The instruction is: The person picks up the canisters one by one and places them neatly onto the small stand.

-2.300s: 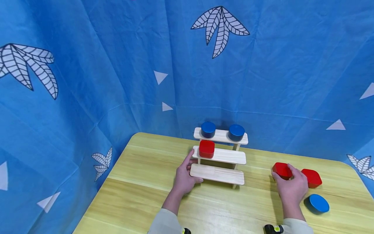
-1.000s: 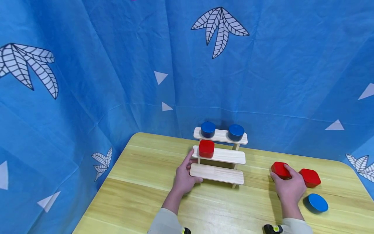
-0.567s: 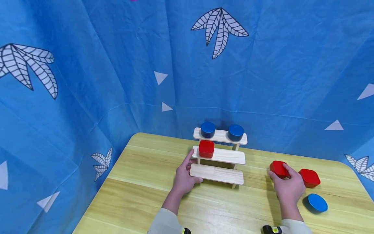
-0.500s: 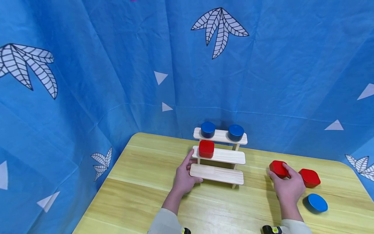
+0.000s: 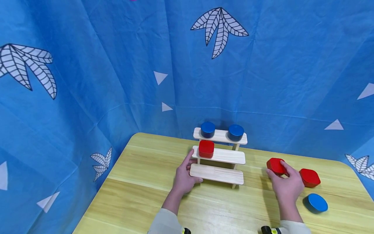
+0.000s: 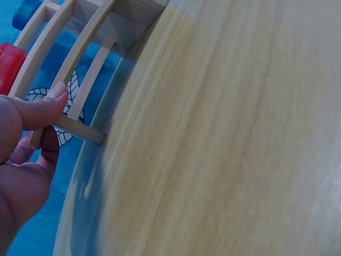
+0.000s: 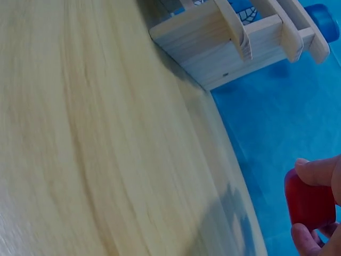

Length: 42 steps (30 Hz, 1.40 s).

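Red block [image 5: 274, 166] is partly hidden (right grip [image 5: 287, 186] overlaps).

The bench [image 5: 140, 175] is surfaced in pale yellow wood grain, and its far corners are rounded. Behind it and along its left side a blue cloth [image 5: 117, 48] is hung, slightly wrinkled and softly folded. The cloth is printed with white leaf clusters [image 5: 218, 37], outlined and veined in black, and with plain pale triangles [image 5: 160, 76] that are scattered across it.
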Tool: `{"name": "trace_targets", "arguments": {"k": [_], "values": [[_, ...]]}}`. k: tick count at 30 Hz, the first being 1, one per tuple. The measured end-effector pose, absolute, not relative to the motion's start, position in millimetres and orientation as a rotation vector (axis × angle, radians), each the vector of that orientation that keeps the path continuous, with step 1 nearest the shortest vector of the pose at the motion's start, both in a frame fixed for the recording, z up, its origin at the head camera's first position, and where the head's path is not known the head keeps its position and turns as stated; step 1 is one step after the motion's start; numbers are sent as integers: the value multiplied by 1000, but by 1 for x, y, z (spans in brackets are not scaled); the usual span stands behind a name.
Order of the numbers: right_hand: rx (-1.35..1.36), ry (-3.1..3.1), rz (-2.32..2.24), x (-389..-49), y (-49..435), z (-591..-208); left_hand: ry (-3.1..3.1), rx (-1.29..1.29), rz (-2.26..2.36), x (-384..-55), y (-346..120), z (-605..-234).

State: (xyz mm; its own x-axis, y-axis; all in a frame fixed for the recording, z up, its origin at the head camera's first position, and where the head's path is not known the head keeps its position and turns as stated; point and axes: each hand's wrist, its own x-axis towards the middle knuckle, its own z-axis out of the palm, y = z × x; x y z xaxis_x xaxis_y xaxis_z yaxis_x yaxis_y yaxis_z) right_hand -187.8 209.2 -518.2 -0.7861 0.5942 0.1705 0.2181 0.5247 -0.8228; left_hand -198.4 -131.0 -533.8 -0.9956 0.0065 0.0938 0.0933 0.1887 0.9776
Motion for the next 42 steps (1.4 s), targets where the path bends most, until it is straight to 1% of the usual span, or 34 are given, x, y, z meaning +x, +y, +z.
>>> {"name": "trace_targets", "arguments": {"k": [17, 42], "values": [[-514, -2243, 1207, -186, 185, -510, -2396, -70, -1946, -199, -131, -533], [-382, -2077, 1275, -184, 154, -496, -2376, -91, -1950, -199, -132, -534]]}}
